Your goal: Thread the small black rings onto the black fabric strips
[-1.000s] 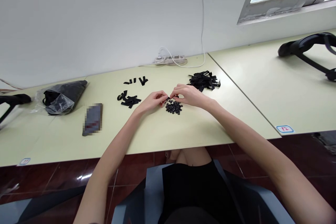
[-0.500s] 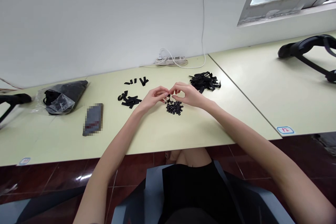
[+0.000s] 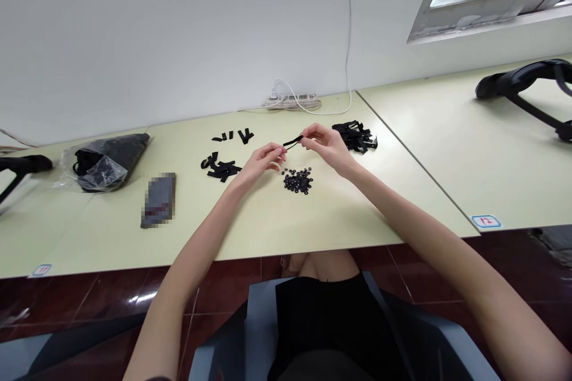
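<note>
A short black fabric strip [image 3: 293, 141] is stretched between my hands above the table; it looks doubled, with two thin edges showing. My left hand [image 3: 267, 158] pinches its left end. Thumb and fingers of my right hand [image 3: 325, 144] close on the other end. Just below lies a heap of small black rings [image 3: 298, 181], with a few loose ones at its far edge. A large pile of black strips [image 3: 357, 136] sits beyond my right hand. Left of my left hand is a smaller group of strips [image 3: 222, 171], and several more strips [image 3: 245, 136] lie behind it.
A power strip [image 3: 292, 101] with a white cable [image 3: 322, 114] lies against the wall. To the left are a dark plastic bag [image 3: 117, 158] and a blurred-out flat object [image 3: 159, 199]. Black stands [image 3: 513, 86] rest at both sides. The table [image 3: 322, 223] ends close to my lap.
Both hands have lifted away from the ring heap and drawn apart, the right one moving up and right. The strip, bunched near the rings before, is now held out between them.
</note>
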{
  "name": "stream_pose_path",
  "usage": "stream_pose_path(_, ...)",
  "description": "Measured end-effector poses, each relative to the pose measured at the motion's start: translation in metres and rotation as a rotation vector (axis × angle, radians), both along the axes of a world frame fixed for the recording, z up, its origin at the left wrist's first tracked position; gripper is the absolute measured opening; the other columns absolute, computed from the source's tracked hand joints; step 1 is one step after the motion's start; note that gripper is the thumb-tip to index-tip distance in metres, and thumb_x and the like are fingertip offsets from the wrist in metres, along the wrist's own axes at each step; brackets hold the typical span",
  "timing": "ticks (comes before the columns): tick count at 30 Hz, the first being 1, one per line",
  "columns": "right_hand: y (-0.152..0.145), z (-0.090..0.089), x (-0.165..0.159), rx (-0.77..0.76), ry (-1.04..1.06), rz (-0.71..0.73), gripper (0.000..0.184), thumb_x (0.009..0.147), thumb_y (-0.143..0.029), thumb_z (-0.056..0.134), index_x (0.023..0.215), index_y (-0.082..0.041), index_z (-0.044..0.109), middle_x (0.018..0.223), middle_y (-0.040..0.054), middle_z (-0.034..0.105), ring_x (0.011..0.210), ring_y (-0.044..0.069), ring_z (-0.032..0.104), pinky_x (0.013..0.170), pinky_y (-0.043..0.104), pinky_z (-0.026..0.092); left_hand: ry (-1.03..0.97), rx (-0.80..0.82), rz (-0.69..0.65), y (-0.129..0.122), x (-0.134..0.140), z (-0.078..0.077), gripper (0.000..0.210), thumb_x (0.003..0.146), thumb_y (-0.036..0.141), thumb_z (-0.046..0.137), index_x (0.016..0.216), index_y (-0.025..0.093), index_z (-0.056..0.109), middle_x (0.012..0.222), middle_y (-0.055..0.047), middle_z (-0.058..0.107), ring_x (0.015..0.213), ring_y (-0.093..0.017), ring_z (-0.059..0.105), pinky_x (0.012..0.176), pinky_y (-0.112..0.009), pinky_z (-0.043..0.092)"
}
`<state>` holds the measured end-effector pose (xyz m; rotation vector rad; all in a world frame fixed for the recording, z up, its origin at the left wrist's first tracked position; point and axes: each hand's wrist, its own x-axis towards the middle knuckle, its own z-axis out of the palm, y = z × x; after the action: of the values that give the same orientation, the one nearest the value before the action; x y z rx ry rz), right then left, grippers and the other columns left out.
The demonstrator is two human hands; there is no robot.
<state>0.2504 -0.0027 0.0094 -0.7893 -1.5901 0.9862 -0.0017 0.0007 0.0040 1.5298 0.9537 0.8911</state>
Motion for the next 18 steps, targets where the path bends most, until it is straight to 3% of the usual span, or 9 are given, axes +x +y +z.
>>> stream_pose_path(5, 0.016, -0.003, 0.01, -0.122, 0.189, -0.08, 0.038, 0.091, -0.06, 0.08, 0.097, -0.027, 0.062, 0.098, 0.0047, 0.071, 0.097, 0.02, 0.069, 0.092, 0.037, 0.058, -0.015, 0.035, 0.153, 0.005, -0.006, 0.0, 0.037, 0.096, 0.057, 0.083, 0.103, 0.021, 0.077, 0.094, -0.004, 0.067, 0.087, -0.016, 0.063, 0.079, -0.03, 0.055)
stream_pose_path(11, 0.051, -0.003, 0.054, -0.073, 0.49, -0.377, 0.045, 0.096, -0.058, 0.082, 0.082, -0.028, 0.051, 0.082, -0.0007, 0.055, 0.076, 0.015, 0.06, 0.069, 0.028, 0.056, -0.121, 0.04, 0.367, 0.018, -0.017, -0.002, 0.031, 0.091, 0.051, 0.085, 0.101, 0.023, 0.075, 0.092, -0.002, 0.064, 0.081, -0.014, 0.06, 0.074, -0.025, 0.052)
stream_pose_path(14, 0.059, -0.004, 0.068, -0.216, 0.65, -0.477, 0.049, 0.095, -0.052, 0.089, 0.08, -0.027, 0.049, 0.078, -0.0044, 0.052, 0.066, 0.011, 0.054, 0.057, 0.022, 0.05, -0.175, 0.03, 0.501, 0.025, -0.022, -0.002, 0.026, 0.091, 0.046, 0.082, 0.101, 0.023, 0.074, 0.091, -0.002, 0.062, 0.079, -0.013, 0.059, 0.07, -0.023, 0.051)
stream_pose_path(18, 0.06, -0.011, 0.065, -0.433, 0.814, -0.532, 0.038, 0.095, -0.037, 0.089, 0.084, -0.026, 0.054, 0.077, -0.0063, 0.055, 0.061, 0.007, 0.049, 0.051, 0.016, 0.046, -0.202, 0.061, 0.644, 0.03, -0.035, 0.003, 0.019, 0.097, 0.042, 0.069, 0.103, 0.024, 0.071, 0.094, -0.002, 0.064, 0.082, -0.014, 0.062, 0.072, -0.023, 0.051)
